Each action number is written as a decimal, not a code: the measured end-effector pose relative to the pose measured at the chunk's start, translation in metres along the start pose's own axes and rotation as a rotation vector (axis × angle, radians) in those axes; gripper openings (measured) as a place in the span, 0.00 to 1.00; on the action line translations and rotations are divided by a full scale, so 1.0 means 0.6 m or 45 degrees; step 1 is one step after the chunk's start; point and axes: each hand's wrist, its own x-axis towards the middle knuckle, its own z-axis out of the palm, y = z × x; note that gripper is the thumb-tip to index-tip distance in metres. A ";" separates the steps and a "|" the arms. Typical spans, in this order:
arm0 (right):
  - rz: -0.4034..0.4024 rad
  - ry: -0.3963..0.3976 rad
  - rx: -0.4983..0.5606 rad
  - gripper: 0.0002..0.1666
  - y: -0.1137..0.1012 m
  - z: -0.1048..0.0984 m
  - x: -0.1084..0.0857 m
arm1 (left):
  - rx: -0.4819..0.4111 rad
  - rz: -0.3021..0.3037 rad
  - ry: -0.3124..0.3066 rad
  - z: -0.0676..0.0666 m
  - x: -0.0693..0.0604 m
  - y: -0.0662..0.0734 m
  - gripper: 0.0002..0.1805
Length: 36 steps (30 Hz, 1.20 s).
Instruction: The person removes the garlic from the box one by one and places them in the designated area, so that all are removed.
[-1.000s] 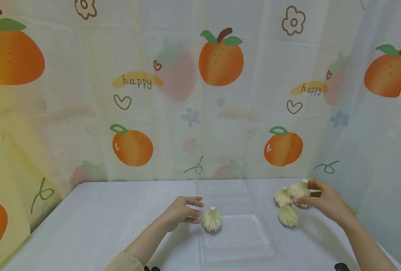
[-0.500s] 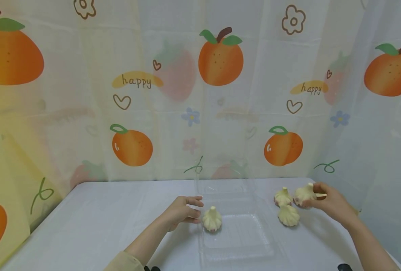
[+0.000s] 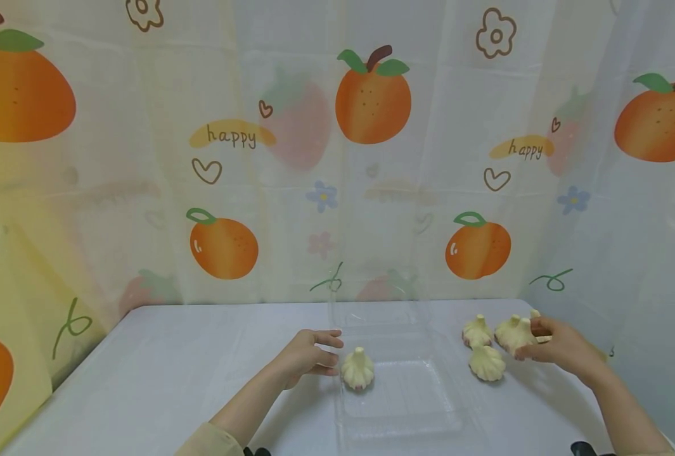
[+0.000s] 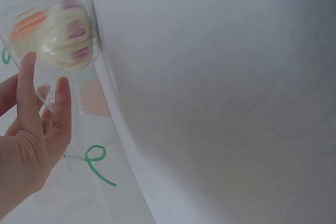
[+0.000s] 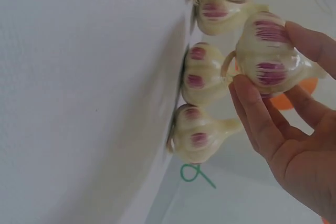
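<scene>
A garlic bulb [image 5: 268, 51] is pinched between the thumb and fingers of my right hand [image 3: 565, 348], at the right of the table. Close by it in the head view stand other garlic bulbs, one at the left [image 3: 476, 331] and one nearer me [image 3: 487, 363]. In the right wrist view, bulbs with purple patches [image 5: 198, 135] line the table behind the held one. My left hand [image 3: 310, 359] has its fingers spread at the left wall of a clear plastic box [image 3: 405, 430]; whether they touch it is hard to tell. One garlic bulb [image 3: 357, 369] sits inside the box.
The box's clear lid [image 3: 377, 313] stands raised at its back. A white-covered table [image 3: 160, 380] runs back to a fruit-printed curtain [image 3: 291, 190]. Dark objects [image 3: 584, 448] show at the bottom edge.
My right hand has moved a little right and towards me; the garlic bulb in it now overlaps another bulb in the head view. The left hand has stayed put.
</scene>
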 end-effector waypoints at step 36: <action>0.142 -0.099 0.105 0.53 0.029 0.020 0.005 | -0.002 0.000 -0.008 -0.001 0.002 -0.001 0.24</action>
